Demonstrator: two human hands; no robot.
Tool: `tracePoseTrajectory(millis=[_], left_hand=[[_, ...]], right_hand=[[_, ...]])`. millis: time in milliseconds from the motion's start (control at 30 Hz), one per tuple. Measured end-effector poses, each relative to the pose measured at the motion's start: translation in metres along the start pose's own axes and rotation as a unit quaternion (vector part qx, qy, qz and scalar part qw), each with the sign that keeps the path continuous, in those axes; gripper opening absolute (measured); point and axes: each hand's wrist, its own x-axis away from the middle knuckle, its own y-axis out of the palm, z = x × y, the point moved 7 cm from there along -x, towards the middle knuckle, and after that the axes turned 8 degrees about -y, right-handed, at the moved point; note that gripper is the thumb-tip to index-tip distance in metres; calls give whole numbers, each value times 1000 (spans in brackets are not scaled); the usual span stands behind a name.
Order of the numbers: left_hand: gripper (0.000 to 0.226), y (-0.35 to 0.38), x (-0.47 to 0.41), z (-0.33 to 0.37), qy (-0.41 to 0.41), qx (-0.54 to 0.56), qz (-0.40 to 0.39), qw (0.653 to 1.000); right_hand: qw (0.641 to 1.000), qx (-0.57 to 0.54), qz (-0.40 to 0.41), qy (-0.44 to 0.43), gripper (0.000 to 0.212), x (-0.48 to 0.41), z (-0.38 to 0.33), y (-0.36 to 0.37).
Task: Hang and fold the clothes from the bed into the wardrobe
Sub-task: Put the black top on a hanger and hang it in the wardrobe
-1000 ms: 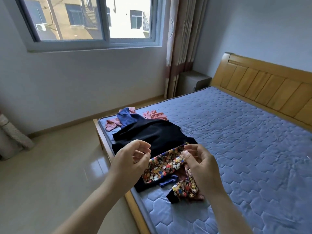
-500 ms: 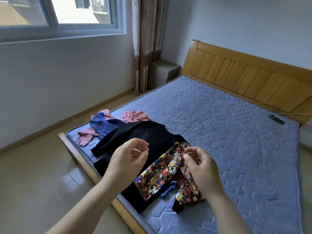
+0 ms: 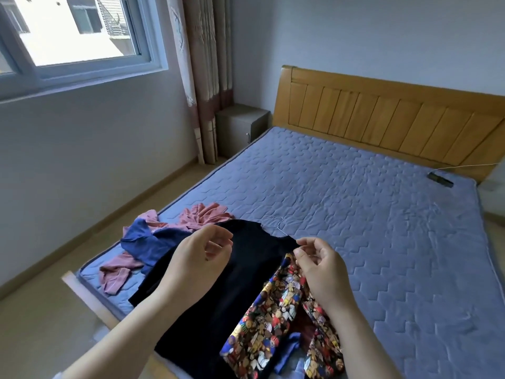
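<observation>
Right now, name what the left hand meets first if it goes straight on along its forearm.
Probably the black garment, spread under and ahead of the left hand; the wire hanger hook lies beyond. The hand's height is unclear.

A window (image 3: 79, 36) with a pale frame fills the upper left, and a sunlit building (image 3: 90, 20) with a barred balcony shows through its glass. Just right of it a patterned curtain (image 3: 207, 64) in cream and reddish brown hangs down to the floor in the corner. A grey bedside cabinet (image 3: 240, 127) stands beside the curtain against the pale wall (image 3: 95, 149). A wooden skirting board (image 3: 123, 212) runs along the wall's foot above the glossy beige floor (image 3: 41, 310). At far right lies a small dark device (image 3: 440, 179) with a thin white cable (image 3: 470, 166) running from it.
</observation>
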Motion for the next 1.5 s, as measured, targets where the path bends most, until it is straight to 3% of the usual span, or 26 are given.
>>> tracePoseTrajectory(millis=[433,900,1500], left_hand=[[19,62,-127,-43,14,-10,-149,989],[16,75,-307,-163,5,-47,-268,962],[17,244,-379,-356,-79,-170,-326,926]], right_hand=[[994,61,47,76,9,-67,40,31],[968,139,72,195,10,-164,102,155],[936,215,-12,280,12,-235,332,208]])
